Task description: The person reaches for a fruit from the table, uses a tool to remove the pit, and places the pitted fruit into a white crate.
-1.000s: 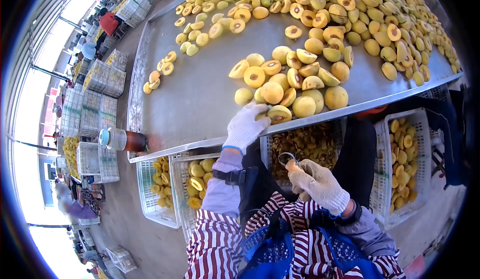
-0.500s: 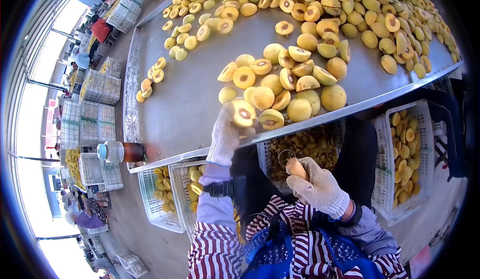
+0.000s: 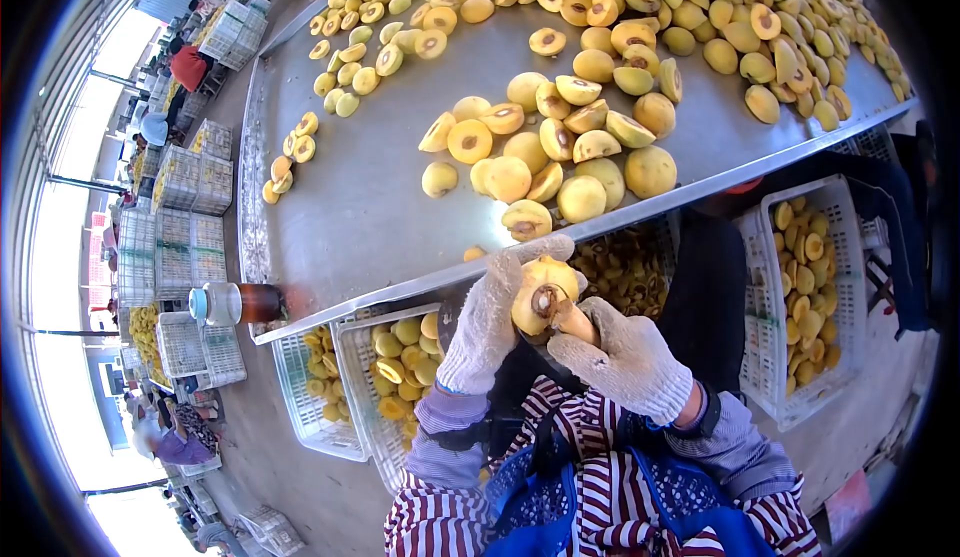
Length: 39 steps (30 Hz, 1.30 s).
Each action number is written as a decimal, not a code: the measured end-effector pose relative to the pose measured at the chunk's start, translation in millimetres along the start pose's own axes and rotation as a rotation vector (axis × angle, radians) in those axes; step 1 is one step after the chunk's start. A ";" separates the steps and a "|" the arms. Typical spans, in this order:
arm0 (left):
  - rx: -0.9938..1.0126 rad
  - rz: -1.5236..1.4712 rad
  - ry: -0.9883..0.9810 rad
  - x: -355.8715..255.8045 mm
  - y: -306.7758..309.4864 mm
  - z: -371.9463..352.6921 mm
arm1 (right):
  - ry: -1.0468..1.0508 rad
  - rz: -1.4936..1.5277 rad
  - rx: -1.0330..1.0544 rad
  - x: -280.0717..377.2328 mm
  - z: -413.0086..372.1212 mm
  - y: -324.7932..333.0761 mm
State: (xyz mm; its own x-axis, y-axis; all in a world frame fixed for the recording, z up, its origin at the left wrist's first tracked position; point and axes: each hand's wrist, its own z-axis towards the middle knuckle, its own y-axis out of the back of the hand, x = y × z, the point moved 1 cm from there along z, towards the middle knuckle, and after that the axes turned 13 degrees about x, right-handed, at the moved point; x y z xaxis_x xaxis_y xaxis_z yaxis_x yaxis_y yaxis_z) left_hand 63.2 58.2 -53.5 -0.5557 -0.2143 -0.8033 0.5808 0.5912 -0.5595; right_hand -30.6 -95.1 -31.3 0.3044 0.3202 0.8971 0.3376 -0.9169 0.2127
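Observation:
My left hand (image 3: 490, 307), in a white knit glove, is closed around a yellow peach half (image 3: 540, 275) just off the table's near edge. Its cut face with the brown pit area is turned toward my right hand. My right hand (image 3: 635, 362), gloved too, grips a pitting tool with a wooden handle (image 3: 578, 325). The tool's tip touches the middle of the peach half, and its wire loop is hidden there. Ahead of my hands, a loose group of peach halves (image 3: 508, 178) lies on the metal table (image 3: 370, 207).
Below the table edge sits a crate of brown-yellow pieces (image 3: 625, 272). Crates of peach halves stand at left (image 3: 400, 357) and right (image 3: 805, 287). A jar of dark liquid (image 3: 238, 303) is by the table's left corner. A large peach pile (image 3: 740, 37) covers the far right; people and stacked crates are beyond.
My left hand has brought a peach half from the table back toward my body, up against the tool in my right hand. The wire loop, visible before, is now hidden at the fruit.

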 end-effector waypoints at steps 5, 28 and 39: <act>-0.040 0.009 -0.041 8.6 -6.4 -8.0 | -0.050 -0.042 0.084 2.2 -6.9 3.8; -0.048 0.062 -0.071 14.3 -44.9 -26.9 | -0.001 0.484 -0.081 -7.0 -28.2 2.5; -0.153 -0.287 -0.264 25.1 -53.1 -30.6 | -0.100 0.192 0.048 -6.2 -33.2 -2.4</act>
State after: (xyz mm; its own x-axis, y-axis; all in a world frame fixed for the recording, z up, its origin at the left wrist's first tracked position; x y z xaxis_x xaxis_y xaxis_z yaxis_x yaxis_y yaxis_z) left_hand 0.2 45.2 -37.7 -0.4988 -0.5673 -0.6552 0.3184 0.5832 -0.7473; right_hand -62.9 -102.8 -24.5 0.4530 0.1653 0.8760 0.3059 -0.9518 0.0214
